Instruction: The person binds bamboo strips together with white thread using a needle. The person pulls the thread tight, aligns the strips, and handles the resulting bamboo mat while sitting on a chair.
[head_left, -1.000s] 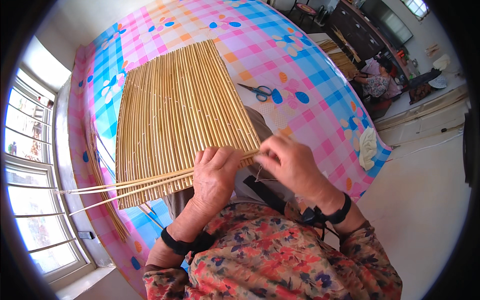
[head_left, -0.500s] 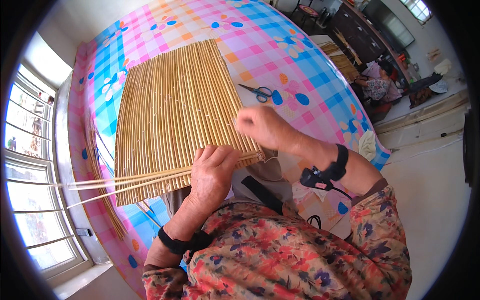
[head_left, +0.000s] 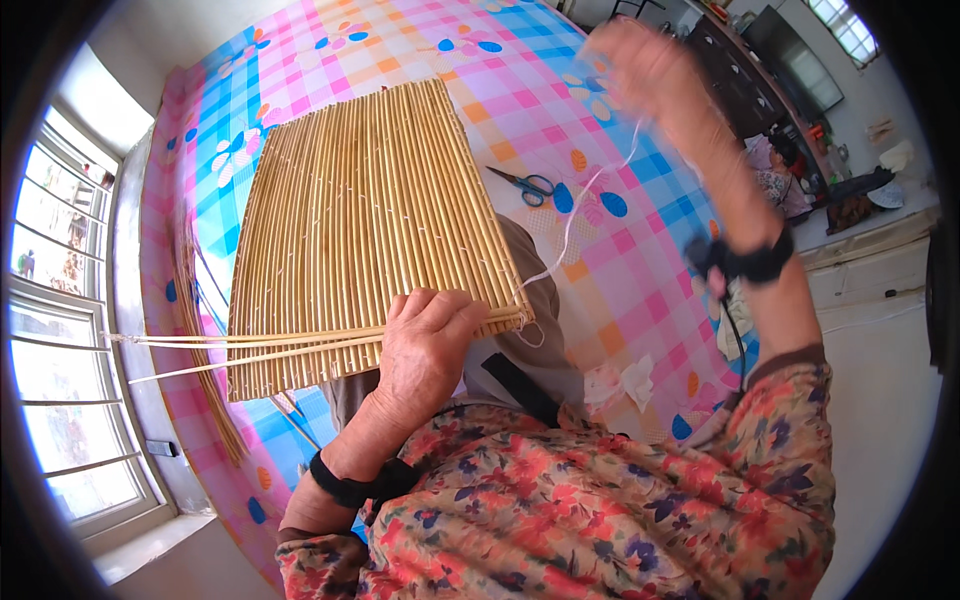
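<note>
On my lap and the bedcover lies a mat of narrow yellow reeds (head_left: 350, 200), tied with pale stitches. My left hand (head_left: 428, 340) is closed over its near edge and several long loose reeds (head_left: 250, 354) laid across it, their tips sticking out leftward. A white string (head_left: 566, 245) rises from the mat's near right corner toward my raised right hand (head_left: 650, 75), whose fingers are smeared by motion; a small loop of string hangs at that corner. Dark-handled scissors (head_left: 530, 185) lie right of the mat.
A checked, flowered cover (head_left: 640, 270) spreads around me. Reed bundles (head_left: 205, 390) lie along its left side by a barred window (head_left: 62, 400). A pale cloth (head_left: 735, 335) is at the right. Another person (head_left: 775, 185) sits at upper right beside dark cabinets (head_left: 720, 70).
My right hand has swung from the mat's near right corner far up and to the right, with the string now stretched out behind it. My left hand stays on the reeds.
</note>
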